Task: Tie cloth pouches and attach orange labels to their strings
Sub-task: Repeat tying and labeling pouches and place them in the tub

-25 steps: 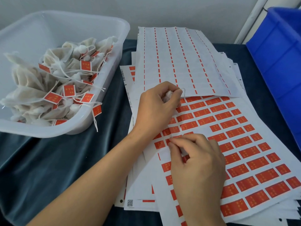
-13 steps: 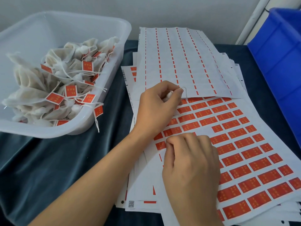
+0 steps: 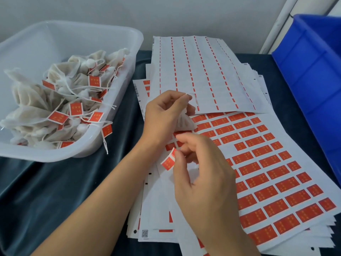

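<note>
Grip: our right hand (image 3: 206,180) pinches peeled orange label (image 3: 168,162); left hand (image 3: 166,117) holds pouch (image 3: 184,122), string (image 3: 191,95) at 12.
Handling: label light, sticky, we hold by edge.

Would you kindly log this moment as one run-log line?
left hand: holds pouch, pinches string | right hand: pinches peeled orange label | next: likely label onto string

I worked at a table draped in dark teal cloth (image 3: 55,191), pushed against a plain pale wall (image 3: 166,13).
</note>
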Available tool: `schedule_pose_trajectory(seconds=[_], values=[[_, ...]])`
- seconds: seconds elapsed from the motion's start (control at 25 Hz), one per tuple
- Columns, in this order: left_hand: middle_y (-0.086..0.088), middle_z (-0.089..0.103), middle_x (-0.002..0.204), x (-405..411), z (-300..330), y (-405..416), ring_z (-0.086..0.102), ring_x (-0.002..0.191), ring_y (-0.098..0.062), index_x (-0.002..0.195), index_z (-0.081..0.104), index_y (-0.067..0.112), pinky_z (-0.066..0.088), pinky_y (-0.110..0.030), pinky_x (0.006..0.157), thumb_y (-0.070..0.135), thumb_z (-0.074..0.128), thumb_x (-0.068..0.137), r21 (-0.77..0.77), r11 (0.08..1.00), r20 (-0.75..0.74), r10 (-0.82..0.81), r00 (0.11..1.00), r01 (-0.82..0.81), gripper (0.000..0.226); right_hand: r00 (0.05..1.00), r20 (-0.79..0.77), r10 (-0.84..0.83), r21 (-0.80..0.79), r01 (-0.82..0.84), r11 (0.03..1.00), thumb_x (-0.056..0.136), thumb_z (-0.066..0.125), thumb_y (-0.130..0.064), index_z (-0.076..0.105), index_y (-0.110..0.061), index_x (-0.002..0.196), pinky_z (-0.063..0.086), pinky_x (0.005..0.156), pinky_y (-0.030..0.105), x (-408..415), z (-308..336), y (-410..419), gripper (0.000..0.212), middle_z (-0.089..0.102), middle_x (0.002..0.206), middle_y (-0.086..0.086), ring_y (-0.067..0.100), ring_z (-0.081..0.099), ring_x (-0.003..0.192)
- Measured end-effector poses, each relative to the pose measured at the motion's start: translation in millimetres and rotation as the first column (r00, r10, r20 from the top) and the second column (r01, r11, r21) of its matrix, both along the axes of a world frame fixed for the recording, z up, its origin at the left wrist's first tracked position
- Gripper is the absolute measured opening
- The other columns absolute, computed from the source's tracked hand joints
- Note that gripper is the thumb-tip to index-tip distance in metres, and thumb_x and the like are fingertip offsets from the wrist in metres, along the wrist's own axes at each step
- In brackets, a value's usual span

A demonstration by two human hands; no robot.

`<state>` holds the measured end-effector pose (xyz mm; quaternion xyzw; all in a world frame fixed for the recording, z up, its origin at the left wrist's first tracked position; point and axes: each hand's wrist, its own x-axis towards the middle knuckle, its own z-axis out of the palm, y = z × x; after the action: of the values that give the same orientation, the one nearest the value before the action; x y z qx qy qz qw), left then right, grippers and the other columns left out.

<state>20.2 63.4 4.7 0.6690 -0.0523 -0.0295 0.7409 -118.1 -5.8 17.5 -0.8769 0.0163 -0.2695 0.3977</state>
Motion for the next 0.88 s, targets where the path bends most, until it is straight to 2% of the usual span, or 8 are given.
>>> schedule_pose_trajectory(seconds=[0.2, 0.36, 0.44, 0.52, 0.64, 0.72, 0.8, 0.88], values=[[-0.016, 0.077, 0.087, -1, 5, 1, 0.069, 0.078, -0.03, 0.096, 0.075, 0.002, 0.055, -0.042, 0.075, 0.012, 0.069, 0.099, -0.071, 0.997, -0.023, 0.004, 1.0, -0.005, 0.013, 0.998, 0.055, 0.037, -0.032, -0.035, 0.999, 0.096, 0.063, -0.025, 0.064, -0.02, 0.118, 0.054, 0.081, 0.013, 22, 18, -17, 0.023, 0.065, 0.102, -0.01, 0.006, 0.063, 0.09], [-0.012, 0.076, 0.088, -3, 7, 3, 0.071, 0.078, -0.023, 0.094, 0.075, 0.005, 0.06, -0.033, 0.071, 0.014, 0.068, 0.1, 0.03, 1.0, 0.063, 0.002, 0.998, -0.004, 0.013, 0.994, 0.104, 0.046, -0.036, -0.043, 0.998, 0.095, 0.068, -0.024, 0.064, -0.022, 0.118, 0.051, 0.08, 0.007, 50, 33, -41, 0.023, 0.065, 0.102, -0.012, 0.003, 0.064, 0.087], [-0.009, 0.078, 0.092, -5, 8, 2, 0.075, 0.081, -0.023, 0.097, 0.075, 0.006, 0.062, -0.03, 0.073, 0.021, 0.068, 0.101, 0.061, 0.998, 0.071, 0.012, 0.997, -0.016, 0.017, 0.994, 0.097, 0.056, 0.07, -0.063, 0.996, 0.094, 0.07, -0.025, 0.064, -0.026, 0.119, 0.051, 0.078, 0.006, 65, 36, -54, 0.025, 0.065, 0.098, -0.016, 0.001, 0.065, 0.089], [-0.001, 0.079, 0.09, -6, 10, 1, 0.078, 0.08, -0.018, 0.097, 0.076, 0.01, 0.061, -0.023, 0.071, 0.026, 0.067, 0.102, 0.096, 0.995, 0.071, 0.028, 0.997, -0.034, 0.019, 0.994, 0.048, 0.098, 0.256, -0.107, 0.961, 0.093, 0.072, -0.024, 0.064, -0.028, 0.116, 0.056, 0.079, 0.013, 77, 33, -67, 0.024, 0.067, 0.096, -0.017, 0.004, 0.067, 0.094], [0.001, 0.078, 0.082, -6, 10, 0, 0.076, 0.074, -0.016, 0.094, 0.075, 0.014, 0.059, -0.018, 0.073, 0.025, 0.066, 0.103, 0.145, 0.989, 0.121, 0.016, 0.992, -0.034, 0.017, 0.976, -0.035, 0.215, 0.545, -0.162, 0.822, 0.095, 0.07, -0.019, 0.068, -0.025, 0.116, 0.062, 0.087, 0.036, 85, 19, -83, 0.021, 0.072, 0.099, -0.004, 0.017, 0.071, 0.097], [0.001, 0.076, 0.077, -6, 10, 0, 0.075, 0.072, -0.017, 0.092, 0.075, 0.016, 0.061, -0.022, 0.079, 0.025, 0.066, 0.103, 0.159, 0.987, 0.145, 0.004, 0.989, -0.027, 0.017, 0.958, -0.041, 0.285, 0.684, -0.181, 0.707, 0.097, 0.066, -0.019, 0.07, -0.022, 0.115, 0.061, 0.089, 0.045, 86, 10, -89, 0.019, 0.073, 0.105, 0.005, 0.026, 0.071, 0.099], [0.0, 0.075, 0.075, -6, 9, 0, 0.074, 0.071, -0.019, 0.091, 0.075, 0.017, 0.063, -0.025, 0.081, 0.025, 0.066, 0.103, 0.168, 0.985, 0.165, -0.005, 0.986, -0.023, 0.017, 0.942, -0.04, 0.333, 0.764, -0.185, 0.618, 0.095, 0.063, -0.025, 0.072, -0.022, 0.114, 0.059, 0.087, 0.041, 86, 6, -92, 0.021, 0.072, 0.106, 0.007, 0.026, 0.07, 0.099], [0.0, 0.074, 0.074, -8, 9, -1, 0.072, 0.069, -0.019, 0.091, 0.075, 0.018, 0.064, -0.029, 0.08, 0.025, 0.066, 0.103, 0.182, 0.983, 0.187, -0.02, 0.982, -0.015, 0.017, 0.936, -0.06, 0.348, 0.776, -0.175, 0.606, 0.093, 0.062, -0.031, 0.074, -0.024, 0.109, 0.056, 0.085, 0.034, 86, 5, -92, 0.022, 0.072, 0.095, -0.001, 0.019, 0.067, 0.091]])
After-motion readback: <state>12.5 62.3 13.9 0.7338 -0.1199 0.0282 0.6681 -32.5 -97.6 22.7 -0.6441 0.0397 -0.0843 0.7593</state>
